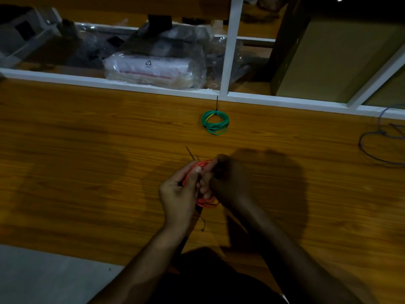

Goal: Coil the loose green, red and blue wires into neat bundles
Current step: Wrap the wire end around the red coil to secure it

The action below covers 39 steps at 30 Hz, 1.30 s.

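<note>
A coil of red wire (pixel 205 201) is held between both hands above the wooden table (pixel 87 161). My left hand (pixel 178 194) grips its left side, thumb pressed on top. My right hand (pixel 228 185) grips its right side and hides part of the loop. A thin black tie (pixel 189 152) sticks up from the coil, and another dark strand hangs below it. The green wire (pixel 215 122) lies farther back as a tidy coil bound with a black tie. The blue wire (pixel 377 145) sprawls loose at the right edge.
A white-framed shelf (pixel 153 86) runs along the table's far side, holding a plastic-wrapped package (pixel 153 69) and dark clutter. A cardboard box (pixel 328 58) stands at the back right. The near table edge drops to a grey floor (pixel 43 277).
</note>
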Tool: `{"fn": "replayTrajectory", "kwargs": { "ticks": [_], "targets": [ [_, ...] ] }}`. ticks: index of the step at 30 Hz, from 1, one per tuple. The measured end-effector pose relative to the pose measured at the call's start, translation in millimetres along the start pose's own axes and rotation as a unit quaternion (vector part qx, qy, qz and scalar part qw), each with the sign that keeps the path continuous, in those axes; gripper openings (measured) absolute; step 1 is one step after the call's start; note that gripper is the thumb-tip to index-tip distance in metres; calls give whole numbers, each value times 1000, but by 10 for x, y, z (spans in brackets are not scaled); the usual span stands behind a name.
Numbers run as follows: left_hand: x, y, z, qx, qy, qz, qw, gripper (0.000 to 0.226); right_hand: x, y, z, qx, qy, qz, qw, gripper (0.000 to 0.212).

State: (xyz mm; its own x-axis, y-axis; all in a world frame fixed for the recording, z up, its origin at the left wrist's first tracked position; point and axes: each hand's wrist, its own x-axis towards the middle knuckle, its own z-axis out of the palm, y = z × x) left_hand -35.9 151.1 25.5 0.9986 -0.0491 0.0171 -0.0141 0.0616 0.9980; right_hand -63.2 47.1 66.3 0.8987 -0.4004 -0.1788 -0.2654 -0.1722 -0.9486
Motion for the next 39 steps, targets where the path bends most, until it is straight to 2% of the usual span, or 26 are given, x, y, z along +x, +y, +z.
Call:
{"fn": "replayTrajectory", "kwargs": {
  "ticks": [4,11,16,20,22,25,27,30,32,35,37,39],
  "targets": [
    [31,31,-6,-15,-12,-7,1000,24,-22,-46,-38,17,2,-53,998,13],
    [25,65,3,-54,-24,-30,998,28,-39,-64,-48,23,-3,-85,996,13],
    [-11,123,22,-74,-13,-31,997,20,-71,-99,-84,55,-19,-78,995,5],
    [-22,195,16,-81,-9,-35,996,23,-94,-125,-137,134,-39,-38,989,4],
    [-21,221,-10,-88,-23,-42,995,23,-49,-99,-230,83,-20,-61,994,8],
    [-11,274,-41,-100,-46,-44,993,23,120,-110,-426,-33,37,-145,988,9],
    [-1,349,-46,-123,-65,-48,989,23,212,-167,-501,-40,7,-173,984,8],
    [14,451,-37,-149,-106,-61,981,18,276,-238,-496,4,-67,-134,989,16],
    [29,486,-43,-151,-119,-66,979,13,287,-253,-480,35,-76,-110,990,16],
    [45,503,-69,-142,-126,-81,978,10,318,-290,-521,-14,-77,-115,990,18],
    [48,511,-85,-143,-131,-87,977,11,343,-322,-571,-27,-114,-102,988,21],
    [52,523,-83,-149,-131,-88,976,14,325,-342,-592,9,-167,-75,983,24]
  ]
}}
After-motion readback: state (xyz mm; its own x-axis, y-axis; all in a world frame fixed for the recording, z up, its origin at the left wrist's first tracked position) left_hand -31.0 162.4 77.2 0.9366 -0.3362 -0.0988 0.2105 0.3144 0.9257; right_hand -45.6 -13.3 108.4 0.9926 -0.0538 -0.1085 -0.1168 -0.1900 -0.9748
